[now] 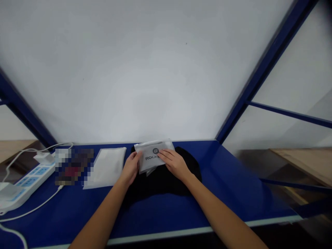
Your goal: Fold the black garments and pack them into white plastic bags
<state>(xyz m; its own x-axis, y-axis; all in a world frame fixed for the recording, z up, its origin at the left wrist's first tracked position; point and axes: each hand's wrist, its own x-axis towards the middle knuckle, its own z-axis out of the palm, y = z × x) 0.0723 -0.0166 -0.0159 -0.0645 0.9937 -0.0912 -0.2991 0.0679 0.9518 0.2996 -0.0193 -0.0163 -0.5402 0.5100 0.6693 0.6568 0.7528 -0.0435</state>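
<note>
A frosted zip bag (149,162) with dark lettering and a round logo is held up over a black cloth (166,185) on the blue table. My left hand (131,166) grips the bag's left edge, thumb on the front and the other fingers mostly behind it. Across the bag's right half lies my right hand (176,164), its fingers flat over part of the lettering; its thumb is hidden. Below the bag a small corner of another pale piece peeks out. Left of my left hand, a second whitish bag (107,167) lies flat on the table.
At the left stands a white power strip (33,180) with plugs and white cables (38,209). A blurred-out item (74,167) lies beside it. Blue frame posts (255,76) rise on both sides before a pale wall. The table's front edge (160,235) runs below my forearms.
</note>
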